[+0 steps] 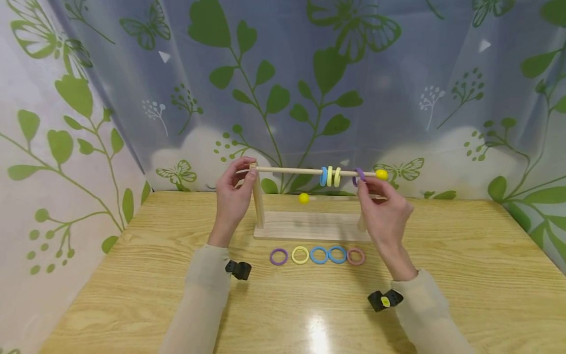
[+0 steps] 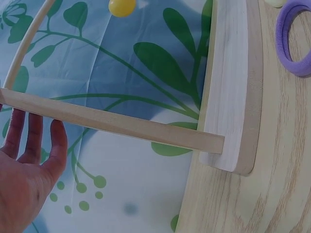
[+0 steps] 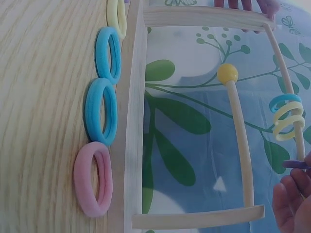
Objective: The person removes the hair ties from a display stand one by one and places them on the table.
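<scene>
Pinching a purple ring (image 1: 361, 173) around the upper rod (image 1: 287, 170), your right hand (image 1: 385, 209) is apparently threading it, head view. Left wrist: your left hand (image 2: 24, 184) is gripping the post (image 2: 112, 120). Right wrist: three rings (image 3: 289, 119) are hanging beyond, seemingly calling for a slide toward them.

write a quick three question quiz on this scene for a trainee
1. How many soft fabric rings lie on the wood-grained table?
2. True or false: the right hand pinches a pink fabric ring.
3. On the upper pale wooden rod, which colour of ring is nearest the left hand?

Key: 1. Five. 2. False, it pinches a purple fabric ring. 3. Blue, the blue fabric ring.
</scene>
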Tool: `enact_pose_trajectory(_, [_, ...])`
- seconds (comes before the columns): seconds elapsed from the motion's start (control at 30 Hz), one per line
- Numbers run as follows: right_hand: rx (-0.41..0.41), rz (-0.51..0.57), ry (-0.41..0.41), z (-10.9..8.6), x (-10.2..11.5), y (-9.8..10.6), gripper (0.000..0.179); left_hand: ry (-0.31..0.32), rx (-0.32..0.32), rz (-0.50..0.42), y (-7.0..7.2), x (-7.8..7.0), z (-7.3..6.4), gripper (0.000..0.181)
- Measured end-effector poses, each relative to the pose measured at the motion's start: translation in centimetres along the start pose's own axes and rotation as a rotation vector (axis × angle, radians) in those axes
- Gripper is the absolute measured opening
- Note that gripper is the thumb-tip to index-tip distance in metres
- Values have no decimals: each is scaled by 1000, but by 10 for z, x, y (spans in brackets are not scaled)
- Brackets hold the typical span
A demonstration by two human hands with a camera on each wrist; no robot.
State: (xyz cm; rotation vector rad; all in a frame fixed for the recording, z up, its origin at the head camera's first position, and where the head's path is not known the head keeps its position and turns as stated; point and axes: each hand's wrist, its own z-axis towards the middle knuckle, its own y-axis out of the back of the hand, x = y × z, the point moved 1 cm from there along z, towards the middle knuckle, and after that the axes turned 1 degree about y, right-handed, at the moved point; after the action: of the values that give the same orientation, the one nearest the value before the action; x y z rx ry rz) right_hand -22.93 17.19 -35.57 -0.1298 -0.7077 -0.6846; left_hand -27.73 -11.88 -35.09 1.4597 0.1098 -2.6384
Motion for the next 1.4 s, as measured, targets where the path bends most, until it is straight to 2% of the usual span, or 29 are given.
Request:
enact_pose_trajectory(0.5, [-60, -42, 1, 5, -7, 7, 12, -10, -6, -8, 0, 2, 1, 23])
enact_pose_trajectory(0.73, [-72, -24, -12, 6, -9, 11, 12, -12, -3, -8, 0, 2, 1, 23])
enact_pose_trajectory(1.13, [-101, -11, 12, 9, -12, 18, 11, -13, 3, -4, 0, 2, 1, 23])
enact_pose_trajectory(1.4, [-80, -42, 32, 9, -12, 23, 14, -14, 1, -2, 1, 2, 1, 23])
